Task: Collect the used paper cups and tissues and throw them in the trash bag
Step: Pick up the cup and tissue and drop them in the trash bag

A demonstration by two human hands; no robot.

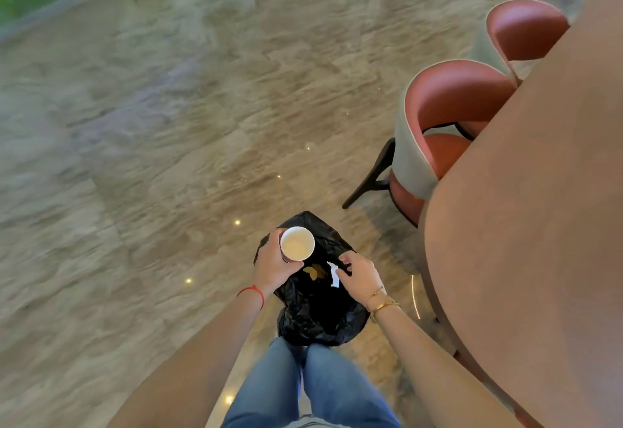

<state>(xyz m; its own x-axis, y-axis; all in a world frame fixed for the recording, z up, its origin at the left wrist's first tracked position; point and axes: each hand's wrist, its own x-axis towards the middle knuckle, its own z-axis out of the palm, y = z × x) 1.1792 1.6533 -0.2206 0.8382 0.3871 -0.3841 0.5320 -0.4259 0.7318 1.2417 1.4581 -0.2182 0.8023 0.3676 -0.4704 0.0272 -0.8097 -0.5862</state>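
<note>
Left grip [273,264] is closed around a paper cup [297,243]: the fingers are curled round its wall and the thumb lies at its rim. This cup is upright with its mouth open to the camera, its inside pale, and it is held above the left side of the trash bag [317,306]. Right grip [360,276] is closed too; its fingers pinch the right edge of the bag's mouth, and a white tissue [333,274] is just beside the fingertips, but I cannot tell if the hand holds it or if it lies inside the bag. Something small and yellow-brown [314,271] shows inside the black bag, between the two hands.

The bag is black, crumpled plastic and it is in front of the person's legs in blue jeans [313,390], over the marble-like floor [151,144]. A red cord is on the left wrist, and gold bracelets are on the right wrist. At the right side is a brown round worktop [539,225], and two red chairs [448,124] with grey backs are pushed against its far edge.
</note>
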